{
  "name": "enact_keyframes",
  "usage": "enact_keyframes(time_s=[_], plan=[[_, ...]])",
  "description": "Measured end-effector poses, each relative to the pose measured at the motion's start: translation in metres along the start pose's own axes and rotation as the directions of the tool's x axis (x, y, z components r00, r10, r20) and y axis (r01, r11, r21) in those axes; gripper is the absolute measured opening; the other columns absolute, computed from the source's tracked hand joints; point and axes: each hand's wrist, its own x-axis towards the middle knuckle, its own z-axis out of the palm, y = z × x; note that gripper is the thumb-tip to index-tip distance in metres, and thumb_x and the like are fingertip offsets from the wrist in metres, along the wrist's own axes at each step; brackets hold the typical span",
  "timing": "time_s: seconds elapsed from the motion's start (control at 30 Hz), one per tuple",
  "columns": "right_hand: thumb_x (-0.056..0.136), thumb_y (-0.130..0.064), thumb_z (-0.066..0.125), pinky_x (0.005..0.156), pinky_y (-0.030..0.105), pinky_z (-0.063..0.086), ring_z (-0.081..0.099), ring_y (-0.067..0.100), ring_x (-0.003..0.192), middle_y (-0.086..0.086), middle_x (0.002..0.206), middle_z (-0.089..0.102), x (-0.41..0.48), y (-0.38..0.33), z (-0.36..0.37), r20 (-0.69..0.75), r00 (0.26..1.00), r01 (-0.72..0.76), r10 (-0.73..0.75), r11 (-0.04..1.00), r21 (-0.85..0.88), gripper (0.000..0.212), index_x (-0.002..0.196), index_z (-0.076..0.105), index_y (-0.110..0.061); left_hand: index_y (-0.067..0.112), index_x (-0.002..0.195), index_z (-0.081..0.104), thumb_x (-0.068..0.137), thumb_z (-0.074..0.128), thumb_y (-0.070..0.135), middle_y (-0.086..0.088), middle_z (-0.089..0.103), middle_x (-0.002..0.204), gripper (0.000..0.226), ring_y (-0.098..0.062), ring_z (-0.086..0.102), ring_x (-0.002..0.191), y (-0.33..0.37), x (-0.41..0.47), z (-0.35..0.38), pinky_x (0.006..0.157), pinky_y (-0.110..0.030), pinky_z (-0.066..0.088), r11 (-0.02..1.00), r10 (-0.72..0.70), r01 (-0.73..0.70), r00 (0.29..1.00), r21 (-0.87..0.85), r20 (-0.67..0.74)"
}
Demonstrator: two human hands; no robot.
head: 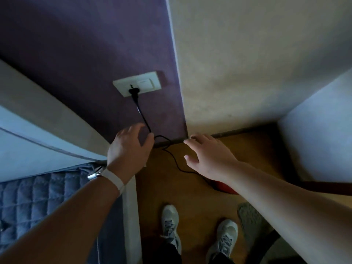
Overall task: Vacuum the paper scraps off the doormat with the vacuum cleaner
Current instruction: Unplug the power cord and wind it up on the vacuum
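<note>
A black plug [133,92] sits in a white wall socket plate [137,83] on the purple wall. Its black cord [172,157] runs down the wall and across the wooden floor to a red vacuum cleaner body [225,187], mostly hidden under my right forearm. My left hand [129,149], with a white watch strap on the wrist, hovers just below the socket with relaxed fingers, close to the cord. My right hand [207,155] is spread open above the floor, holding nothing. No doormat or paper scraps are in view.
A bed with a blue quilted cover [43,202] and a pale sheet lies at the left. A white wall corner [322,134] juts in at the right. My two grey sneakers [169,223] stand on the wooden floor [247,149]. A grey slipper [247,218] lies beside them.
</note>
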Motion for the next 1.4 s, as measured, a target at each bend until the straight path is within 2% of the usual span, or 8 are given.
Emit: enact_keyframes(time_s=[0.17,0.47,0.73,0.87,1.0,1.2,1.3,1.4], plan=[[0.1,-0.046,0.044,0.103,0.036,0.043,0.045,0.022,0.13,0.002,0.142,0.049,0.048,-0.041,0.011,-0.091,0.996,0.006,-0.004,1.0,0.021,0.053,0.146,0.041,-0.021,0.028,0.129,0.05,0.093,0.056,0.049,0.007,0.063,0.116,0.042,-0.018,0.06,0.106,0.003,0.035,-0.013,0.09,-0.045,0.053,0.962,-0.082,0.082,0.997,-0.26,0.011],[0.1,-0.043,0.047,0.093,0.036,0.05,0.055,0.023,0.12,0.005,0.136,0.055,0.109,-0.081,0.025,-0.157,0.973,-0.145,0.171,0.976,0.165,0.051,0.143,0.044,-0.015,0.025,0.099,0.054,0.092,0.057,0.047,0.012,0.058,0.087,0.023,-0.009,0.058,0.081,-0.014,0.08,-0.014,0.066,-0.031,0.048,0.929,-0.053,0.058,0.998,-0.365,0.024],[0.106,-0.032,0.036,0.053,0.029,0.037,0.053,0.011,0.058,-0.002,0.077,0.059,0.132,-0.092,0.033,-0.083,0.972,-0.177,0.219,0.919,0.353,0.02,0.093,0.048,-0.022,0.019,0.073,0.047,0.1,0.05,0.038,0.001,0.053,0.069,0.033,-0.014,0.051,0.063,-0.027,0.095,-0.006,0.052,-0.029,0.033,0.906,0.041,-0.011,0.997,-0.422,0.062],[0.106,-0.037,0.032,0.051,0.034,0.042,0.057,0.019,0.057,0.004,0.071,0.062,0.12,-0.089,0.041,-0.065,0.975,-0.168,0.213,0.894,0.416,0.025,0.099,0.049,-0.02,0.019,0.071,0.045,0.101,0.05,0.034,0.003,0.051,0.069,0.033,-0.009,0.048,0.061,-0.029,0.084,0.0,0.052,-0.028,0.033,0.881,0.059,-0.049,0.998,-0.47,0.007],[0.106,-0.035,0.034,0.051,0.038,0.042,0.057,0.018,0.056,0.002,0.071,0.062,0.092,-0.077,0.056,0.009,0.991,-0.13,0.136,0.922,0.364,0.027,0.113,0.053,-0.017,0.02,0.075,0.051,0.1,0.052,0.03,0.001,0.06,0.074,0.027,-0.013,0.057,0.065,-0.034,0.056,0.01,0.055,-0.027,0.043,0.907,0.179,-0.12,0.978,-0.403,0.111],[0.104,-0.034,0.041,0.054,0.039,0.047,0.058,0.011,0.057,0.003,0.078,0.067,0.072,-0.054,0.078,0.089,0.966,-0.255,0.242,0.839,0.481,0.026,0.107,0.06,-0.017,0.012,0.082,0.051,0.106,0.041,0.02,-0.001,0.062,0.06,0.028,-0.028,0.067,0.067,-0.022,0.049,0.012,0.08,-0.047,0.058,0.546,0.078,0.172,0.964,-0.82,0.254],[0.102,-0.03,0.047,0.045,0.024,0.037,0.052,0.006,0.05,-0.001,0.071,0.059,0.065,-0.035,0.084,0.153,0.962,-0.272,0.227,0.853,0.445,0.023,0.091,0.062,-0.016,0.015,0.075,0.044,0.106,0.038,0.02,0.005,0.046,0.053,0.032,-0.016,0.049,0.053,-0.025,0.053,0.012,0.072,-0.046,0.054,0.635,0.198,0.037,0.958,-0.771,0.209],[0.097,-0.028,0.054,0.062,0.029,0.047,0.056,0.01,0.069,0.001,0.091,0.062,0.057,-0.014,0.08,0.146,0.964,-0.263,0.224,0.893,0.365,0.021,0.086,0.063,-0.013,0.02,0.072,0.045,0.105,0.041,0.023,0.007,0.045,0.052,0.033,-0.009,0.046,0.051,-0.035,0.055,0.012,0.065,-0.046,0.054,0.78,0.267,-0.058,0.931,-0.623,0.247]])
